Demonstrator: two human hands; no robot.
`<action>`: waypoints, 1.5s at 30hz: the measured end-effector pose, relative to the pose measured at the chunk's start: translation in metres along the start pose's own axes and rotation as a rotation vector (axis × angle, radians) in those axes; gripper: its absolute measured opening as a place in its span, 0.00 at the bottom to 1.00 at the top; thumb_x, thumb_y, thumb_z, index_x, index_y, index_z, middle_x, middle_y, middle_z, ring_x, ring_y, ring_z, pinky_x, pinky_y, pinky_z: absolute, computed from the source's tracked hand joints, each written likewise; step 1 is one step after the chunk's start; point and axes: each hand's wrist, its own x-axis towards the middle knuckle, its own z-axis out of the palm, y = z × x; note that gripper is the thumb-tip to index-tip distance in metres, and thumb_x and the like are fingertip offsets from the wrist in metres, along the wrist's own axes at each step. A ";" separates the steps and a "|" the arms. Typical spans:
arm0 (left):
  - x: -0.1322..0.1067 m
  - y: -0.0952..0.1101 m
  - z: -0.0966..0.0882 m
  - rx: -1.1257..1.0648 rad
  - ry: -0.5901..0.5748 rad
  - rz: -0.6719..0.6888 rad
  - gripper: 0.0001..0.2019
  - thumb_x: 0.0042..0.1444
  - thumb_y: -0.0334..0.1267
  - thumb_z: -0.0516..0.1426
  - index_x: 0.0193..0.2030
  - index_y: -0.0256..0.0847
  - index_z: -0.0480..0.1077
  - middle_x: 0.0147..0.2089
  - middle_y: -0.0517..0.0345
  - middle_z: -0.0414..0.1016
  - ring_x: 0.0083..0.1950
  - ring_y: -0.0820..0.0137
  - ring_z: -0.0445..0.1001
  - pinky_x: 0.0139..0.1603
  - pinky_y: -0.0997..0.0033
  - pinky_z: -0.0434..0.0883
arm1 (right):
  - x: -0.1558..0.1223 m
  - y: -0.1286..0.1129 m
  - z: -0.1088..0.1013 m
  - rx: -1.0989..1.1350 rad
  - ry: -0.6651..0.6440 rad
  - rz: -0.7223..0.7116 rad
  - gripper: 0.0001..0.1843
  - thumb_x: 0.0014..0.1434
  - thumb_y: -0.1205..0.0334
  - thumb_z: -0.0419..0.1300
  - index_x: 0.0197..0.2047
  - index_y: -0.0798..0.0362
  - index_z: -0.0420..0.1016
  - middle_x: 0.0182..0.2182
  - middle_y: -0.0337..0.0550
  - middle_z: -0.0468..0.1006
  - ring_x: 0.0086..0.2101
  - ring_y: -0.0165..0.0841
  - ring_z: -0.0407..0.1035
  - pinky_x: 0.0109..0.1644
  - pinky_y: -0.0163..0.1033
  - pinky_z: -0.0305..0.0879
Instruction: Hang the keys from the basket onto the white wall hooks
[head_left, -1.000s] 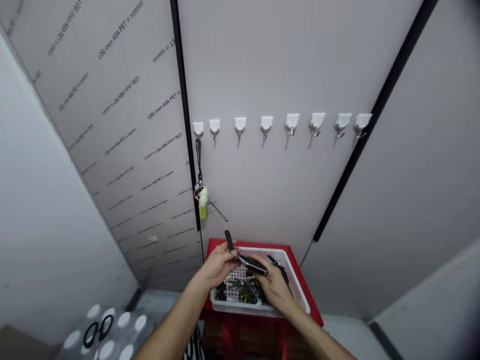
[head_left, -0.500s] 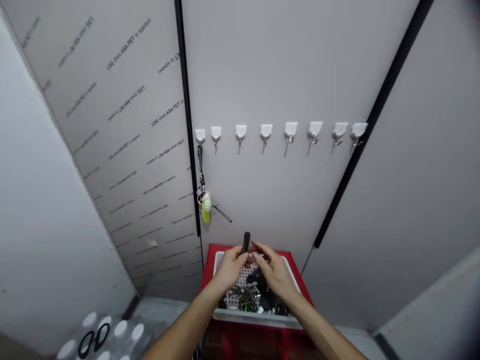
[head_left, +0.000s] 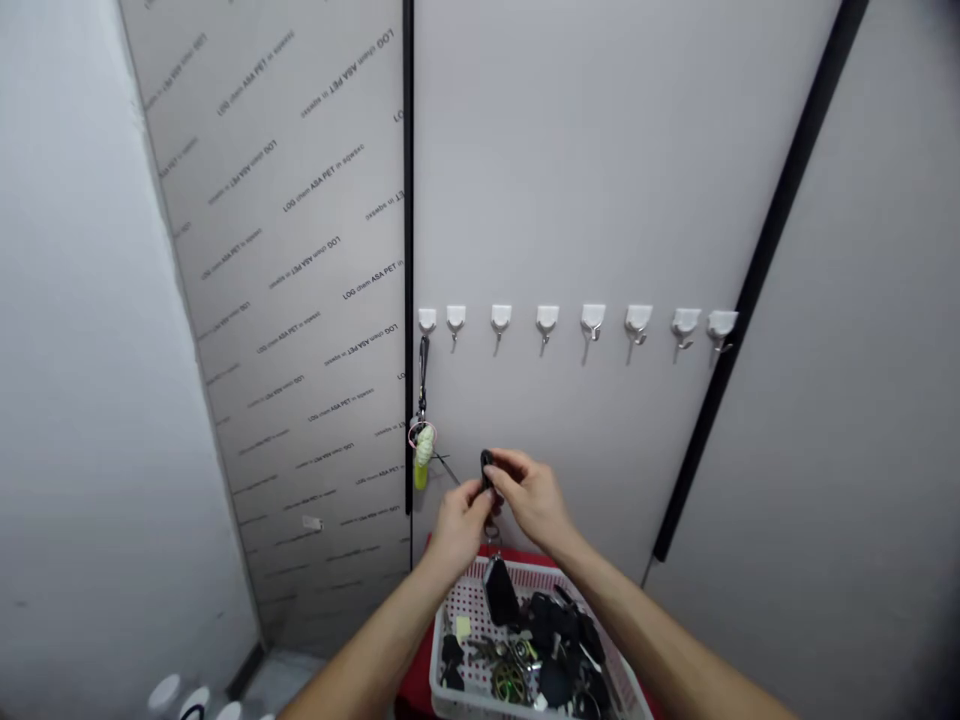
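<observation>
Above a white perforated basket [head_left: 469, 710], both hands hold a keychain by its black strap loop [head_left: 487, 459]. The strap is pinched low down by my left hand [head_left: 457, 528]. Nearer the loop's top, my right hand [head_left: 534, 498] has thumb and fingers closed on it. From the strap a metal ring and a flat black piece [head_left: 501, 592] hang over the basket. Several black and metallic keychains [head_left: 555, 640] fill the basket's right part, with a green-and-gold round charm [head_left: 509, 684] and a yellow square piece [head_left: 463, 627] beside them.
Several white wall hooks [head_left: 547, 319] form a row on the grey panel. The leftmost holds a strap keychain with a pale green charm [head_left: 424, 446]. A red surface [head_left: 415, 690] lies under the basket. White-capped bottles [head_left: 165, 692] stand at the lower left.
Both hands have lifted the keychain out of the basket area toward the wall, and its black piece now hangs visibly. My right hand has closed on the strap. The view has tilted upward.
</observation>
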 end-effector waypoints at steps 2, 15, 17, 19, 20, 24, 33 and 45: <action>0.012 0.019 -0.003 0.015 0.063 0.043 0.07 0.41 0.36 0.50 0.23 0.35 0.65 0.17 0.62 0.60 0.18 0.79 0.57 0.18 0.80 0.58 | 0.019 -0.016 0.000 0.028 0.023 -0.033 0.13 0.41 0.63 0.52 0.32 0.57 0.69 0.29 0.43 0.72 0.29 0.29 0.65 0.34 0.36 0.62; 0.089 0.106 -0.024 0.052 0.341 0.208 0.08 0.41 0.36 0.50 0.18 0.34 0.62 0.13 0.65 0.57 0.13 0.82 0.55 0.16 0.80 0.57 | 0.132 -0.073 0.024 -0.083 0.298 -0.108 0.14 0.40 0.62 0.53 0.32 0.59 0.69 0.22 0.41 0.71 0.24 0.27 0.64 0.32 0.36 0.60; 0.097 0.103 -0.026 0.153 0.372 0.187 0.09 0.42 0.36 0.49 0.17 0.34 0.62 0.12 0.64 0.57 0.12 0.81 0.55 0.16 0.79 0.57 | 0.136 -0.072 0.027 -0.153 0.309 -0.096 0.12 0.40 0.64 0.53 0.30 0.59 0.70 0.23 0.42 0.71 0.25 0.28 0.64 0.33 0.37 0.60; 0.103 0.099 -0.027 0.232 0.383 0.169 0.10 0.42 0.35 0.49 0.16 0.34 0.62 0.11 0.63 0.57 0.13 0.80 0.56 0.17 0.78 0.57 | 0.137 -0.069 0.028 -0.211 0.305 -0.120 0.11 0.40 0.64 0.53 0.29 0.59 0.70 0.23 0.43 0.71 0.27 0.29 0.65 0.34 0.37 0.59; 0.104 0.098 -0.027 0.251 0.381 0.162 0.09 0.42 0.35 0.49 0.15 0.34 0.62 0.11 0.63 0.57 0.13 0.79 0.57 0.18 0.77 0.58 | 0.137 -0.068 0.028 -0.232 0.299 -0.141 0.11 0.40 0.64 0.53 0.29 0.59 0.70 0.23 0.43 0.71 0.27 0.29 0.65 0.35 0.37 0.59; 0.091 0.089 -0.029 0.354 0.418 0.240 0.05 0.37 0.29 0.52 0.25 0.33 0.66 0.22 0.56 0.66 0.26 0.74 0.64 0.30 0.74 0.61 | 0.125 -0.059 0.023 -0.267 0.270 -0.127 0.12 0.42 0.61 0.52 0.30 0.58 0.69 0.22 0.42 0.70 0.25 0.28 0.64 0.33 0.37 0.59; -0.008 -0.018 -0.016 0.557 0.007 0.203 0.12 0.41 0.30 0.49 0.36 0.38 0.64 0.36 0.53 0.65 0.35 0.72 0.62 0.39 0.72 0.59 | 0.005 0.034 -0.014 -0.330 -0.169 0.057 0.13 0.45 0.66 0.48 0.33 0.59 0.68 0.29 0.44 0.72 0.27 0.27 0.63 0.34 0.33 0.58; -0.051 -0.113 0.005 0.800 -0.290 -0.228 0.09 0.33 0.30 0.54 0.27 0.42 0.66 0.21 0.59 0.64 0.26 0.69 0.63 0.31 0.73 0.57 | -0.120 0.108 -0.030 -0.721 -0.553 0.063 0.18 0.39 0.65 0.55 0.38 0.51 0.66 0.34 0.44 0.68 0.38 0.36 0.56 0.41 0.40 0.53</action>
